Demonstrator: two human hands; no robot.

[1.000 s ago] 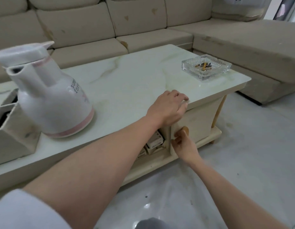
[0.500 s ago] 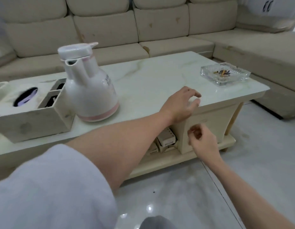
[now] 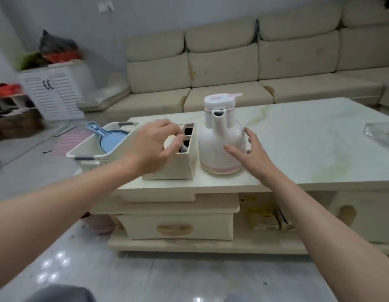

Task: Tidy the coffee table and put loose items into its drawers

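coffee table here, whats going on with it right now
A person is tidying the coffee table. Their left hand reaches into the organizer box, fingers pinching something small that is too blurred to name. Their right hand is spread open beside the white jug, close to it or just touching. A basket with a blue scoop sits at the left end. The drawer below looks closed.
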